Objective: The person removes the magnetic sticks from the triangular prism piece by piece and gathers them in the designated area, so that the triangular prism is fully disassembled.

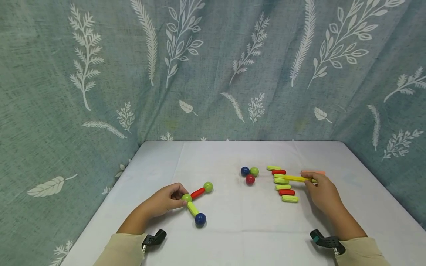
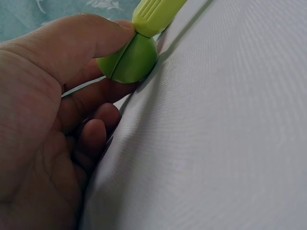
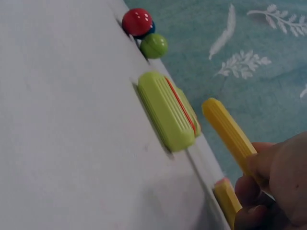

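Observation:
My left hand pinches a green ball between thumb and fingers, low over the white table. A red stick joins that ball to another green ball. From the held ball a lime stick also runs down to a dark blue ball. On the right, my right hand grips one end of a long yellow stick. Its free end points left, above a column of short lime and red sticks. Another yellow stick lies below that hand.
Three loose balls, a blue one, a green one and a red one, sit together left of the short sticks. An orange stick lies just behind the right hand. A leaf-patterned curtain hangs beyond the table.

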Action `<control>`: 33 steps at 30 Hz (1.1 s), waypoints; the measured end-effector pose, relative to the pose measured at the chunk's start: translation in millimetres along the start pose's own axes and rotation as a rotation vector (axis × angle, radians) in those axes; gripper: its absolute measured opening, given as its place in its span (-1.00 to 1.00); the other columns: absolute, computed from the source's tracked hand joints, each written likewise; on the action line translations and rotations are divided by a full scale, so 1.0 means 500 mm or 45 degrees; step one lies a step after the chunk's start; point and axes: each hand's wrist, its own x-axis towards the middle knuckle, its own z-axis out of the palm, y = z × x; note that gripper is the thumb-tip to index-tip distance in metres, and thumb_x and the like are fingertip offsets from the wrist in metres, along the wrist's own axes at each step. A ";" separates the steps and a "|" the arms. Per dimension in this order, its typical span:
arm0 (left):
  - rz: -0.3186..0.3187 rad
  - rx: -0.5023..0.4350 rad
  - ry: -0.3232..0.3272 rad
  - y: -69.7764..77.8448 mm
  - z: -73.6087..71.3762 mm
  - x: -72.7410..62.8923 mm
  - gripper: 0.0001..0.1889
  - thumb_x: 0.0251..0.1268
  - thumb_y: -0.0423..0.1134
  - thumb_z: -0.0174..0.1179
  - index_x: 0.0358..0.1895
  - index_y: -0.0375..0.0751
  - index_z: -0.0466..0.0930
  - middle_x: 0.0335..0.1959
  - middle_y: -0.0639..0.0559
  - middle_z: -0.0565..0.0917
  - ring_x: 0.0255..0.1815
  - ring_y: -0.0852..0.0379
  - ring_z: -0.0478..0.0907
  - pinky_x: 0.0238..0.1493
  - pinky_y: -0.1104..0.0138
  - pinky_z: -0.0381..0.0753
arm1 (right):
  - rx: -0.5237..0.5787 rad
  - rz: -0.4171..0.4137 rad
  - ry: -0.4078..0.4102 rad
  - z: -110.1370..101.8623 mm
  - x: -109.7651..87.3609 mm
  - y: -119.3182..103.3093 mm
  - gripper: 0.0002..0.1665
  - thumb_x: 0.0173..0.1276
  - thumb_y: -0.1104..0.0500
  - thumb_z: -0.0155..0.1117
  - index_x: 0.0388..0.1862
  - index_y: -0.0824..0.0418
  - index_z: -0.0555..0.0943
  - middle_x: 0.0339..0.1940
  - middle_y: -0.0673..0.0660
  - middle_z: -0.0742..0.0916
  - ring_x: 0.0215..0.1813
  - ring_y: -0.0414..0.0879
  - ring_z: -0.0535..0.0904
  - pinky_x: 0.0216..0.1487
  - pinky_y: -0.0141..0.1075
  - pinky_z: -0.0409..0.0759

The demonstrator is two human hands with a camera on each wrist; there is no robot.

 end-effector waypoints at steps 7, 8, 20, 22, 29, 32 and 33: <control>-0.003 0.007 0.010 -0.005 0.002 0.002 -0.75 0.30 -0.11 0.48 -0.05 0.02 0.65 -0.22 0.03 0.60 -0.15 0.04 0.49 -0.17 0.32 0.51 | -0.008 0.106 -0.024 -0.024 0.005 0.036 -0.55 0.68 0.17 0.07 0.45 0.22 0.51 0.55 0.38 0.44 0.53 0.41 0.29 0.24 0.30 0.45; 0.000 0.009 0.009 -0.005 0.002 0.003 -0.75 0.30 -0.11 0.48 -0.05 0.02 0.65 -0.22 0.04 0.60 -0.15 0.04 0.49 -0.16 0.32 0.51 | -0.016 0.121 -0.036 -0.029 0.006 0.041 -0.54 0.68 0.16 0.07 0.46 0.23 0.49 0.56 0.40 0.42 0.55 0.44 0.26 0.26 0.33 0.42; 0.017 -0.004 0.002 0.000 0.002 -0.004 -0.76 0.32 -0.14 0.46 -0.05 0.00 0.64 -0.21 0.04 0.61 -0.14 0.04 0.50 -0.17 0.34 0.52 | 0.060 0.316 -0.031 -0.057 0.011 0.090 -0.46 0.70 0.12 -0.03 0.55 0.26 0.38 0.66 0.46 0.21 0.64 0.49 0.07 0.43 0.45 0.20; 0.020 -0.004 0.002 0.000 0.003 -0.005 -0.77 0.33 -0.14 0.46 -0.05 0.00 0.64 -0.21 0.04 0.61 -0.15 0.05 0.51 -0.17 0.34 0.52 | 0.080 0.331 -0.027 -0.057 0.012 0.093 -0.45 0.70 0.12 -0.04 0.56 0.27 0.37 0.65 0.46 0.22 0.61 0.47 0.14 0.42 0.42 0.26; 0.028 -0.010 -0.004 -0.002 0.004 -0.004 -0.76 0.33 -0.13 0.46 -0.04 0.00 0.64 -0.21 0.05 0.62 -0.15 0.05 0.51 -0.17 0.34 0.53 | 0.102 0.371 0.006 -0.052 0.013 0.105 -0.46 0.69 0.14 -0.03 0.54 0.28 0.38 0.51 0.45 0.40 0.27 0.31 0.38 0.19 0.24 0.48; 0.031 -0.016 -0.005 -0.003 0.003 -0.003 -0.76 0.32 -0.13 0.46 -0.04 -0.01 0.64 -0.21 0.04 0.62 -0.15 0.04 0.51 -0.17 0.34 0.53 | 0.101 0.375 0.012 -0.051 0.014 0.106 -0.47 0.68 0.16 -0.04 0.53 0.30 0.40 0.44 0.43 0.44 0.20 0.27 0.42 0.07 0.13 0.52; 0.032 -0.018 -0.005 -0.003 0.003 -0.003 -0.76 0.32 -0.14 0.46 -0.04 -0.01 0.64 -0.21 0.04 0.62 -0.15 0.04 0.51 -0.17 0.34 0.53 | 0.102 0.377 0.012 -0.051 0.013 0.106 -0.48 0.68 0.16 -0.04 0.52 0.30 0.40 0.42 0.43 0.45 0.18 0.27 0.43 0.04 0.10 0.52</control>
